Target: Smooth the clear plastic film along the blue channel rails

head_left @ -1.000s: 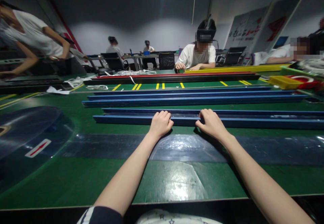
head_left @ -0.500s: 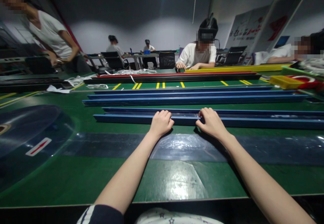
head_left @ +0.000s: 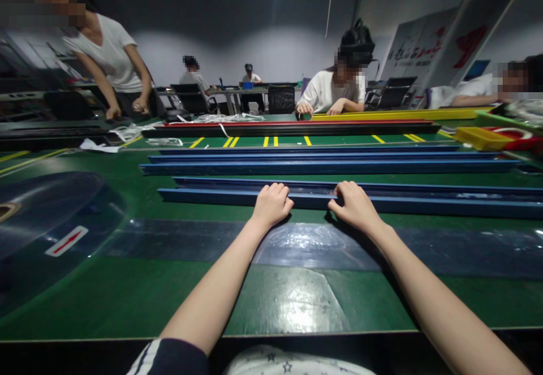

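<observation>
A long blue U-shaped channel lies crosswise on the green tabletop. My left hand is closed over its near wall, fingers curled into the groove. Farther right, my right hand pinches the same wall, thumb on the near side and fingertips inside the channel. Between my forearms and under them runs a flat strip of clear plastic film. It leads to a large clear roll at the left, which bears a white label with a red arrow.
Behind the channel lie more blue channels, then a red and black profile and a yellow one. At the right stands a yellow bin. A co-worker sits opposite; another person stands at the left.
My hands keep their hold on the blue channel, with hardly any movement. The person at the left has shifted rightward and lowered their hands. The view has tilted very slightly.
</observation>
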